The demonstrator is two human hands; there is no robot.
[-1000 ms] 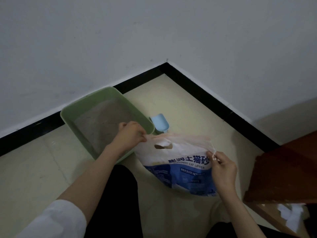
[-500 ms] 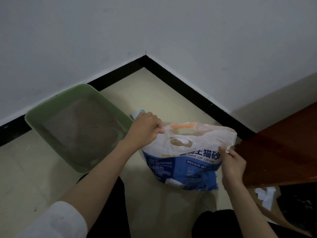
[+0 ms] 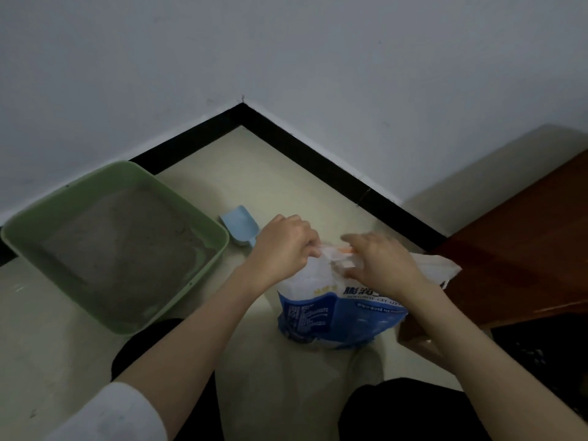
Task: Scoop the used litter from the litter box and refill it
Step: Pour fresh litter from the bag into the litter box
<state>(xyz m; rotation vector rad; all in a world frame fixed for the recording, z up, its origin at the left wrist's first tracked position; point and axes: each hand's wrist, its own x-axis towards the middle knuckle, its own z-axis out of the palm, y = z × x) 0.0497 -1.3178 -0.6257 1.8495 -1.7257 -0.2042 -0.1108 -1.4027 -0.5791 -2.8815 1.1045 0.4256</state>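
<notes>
Both hands at the mouth of the litter bag [image 3: 331,310], close together but not touching. Left hand [image 3: 283,249] has fingers curled, pinching the top edge of the bag at its left side. Right hand [image 3: 378,265] lies over the top of the bag just beside it, blurred; fingers look bent onto the plastic near an orange strip, but whether they actually pinch it, cannot tell. Bag stands upright on the floor [image 3: 270,173] between the person's knees, white top, blue lower half with print, its far right corner flared out loose toward the wooden furniture [image 3: 525,249]. Step in hand, by my reading: opening the bag to refill. To do it well: keep the bag upright and its base planted while the mouth is parted, pull the two sides apart evenly rather than yank one corner, so the plastic does not tear downward and spill. Open only a narrow spout if possible; pour will be easier to steer. Blue scoop [image 3: 240,226] lies on the floor just beside the right rim of the green litter box [image 3: 219,237], behind the left hand. Box sits to the left, near the wall, grey litter spread thin across its bottom. Bag is heavy-looking; best to lift it from below when tipping it over the near rim.
</notes>
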